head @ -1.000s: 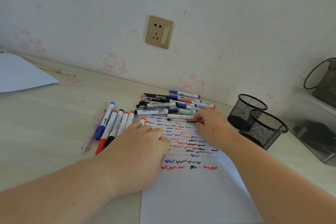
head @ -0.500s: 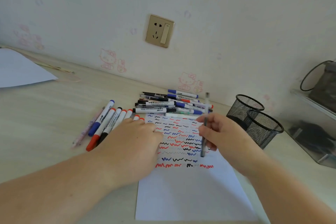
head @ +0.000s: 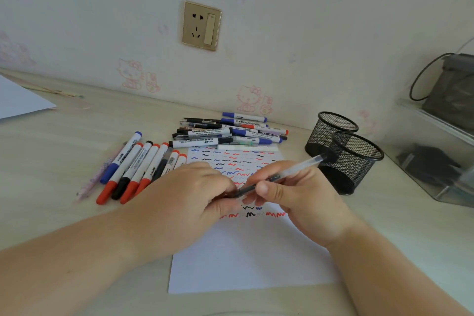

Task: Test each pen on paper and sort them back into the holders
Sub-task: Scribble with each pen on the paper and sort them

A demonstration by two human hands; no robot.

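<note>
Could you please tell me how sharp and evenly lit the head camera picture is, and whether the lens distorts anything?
Head view: soft, even daylight with faint shadows and no glare on the white paper sheet; wide-angle bending curves the pale wooden desk edge; the clear thin pen, pinched by the right hand and left hand, looks slightly motion-blurred; the black mesh holders stay sharp.

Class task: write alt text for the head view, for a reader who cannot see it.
Both hands, left and right, hold a clear pen above scribbled paper. Markers lie left, a pen pile behind, two mesh holders right.
</note>
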